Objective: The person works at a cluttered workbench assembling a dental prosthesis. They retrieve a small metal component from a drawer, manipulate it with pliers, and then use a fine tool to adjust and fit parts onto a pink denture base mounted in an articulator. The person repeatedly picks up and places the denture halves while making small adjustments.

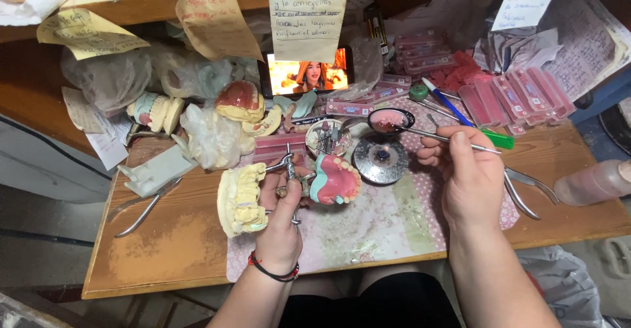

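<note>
At centre frame my left hand (279, 226) grips the metal articulator (289, 183), its plaster model (240, 200) and pink denture (335, 180) swung open. My right hand (463, 170) pinches a slim wax spatula (434, 134), tip in the small dish (389, 120) above. I'd take little wax and keep the articulator steady over the bench (177, 242).

Lit phone screen (307, 76) (landscape) under yellow notes (307, 18), pink tooth-card boxes (516, 91) right

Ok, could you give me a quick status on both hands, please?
Left hand holds articulator with dentures. Right hand dips metal tool in wax dish. Nothing between them.
</note>
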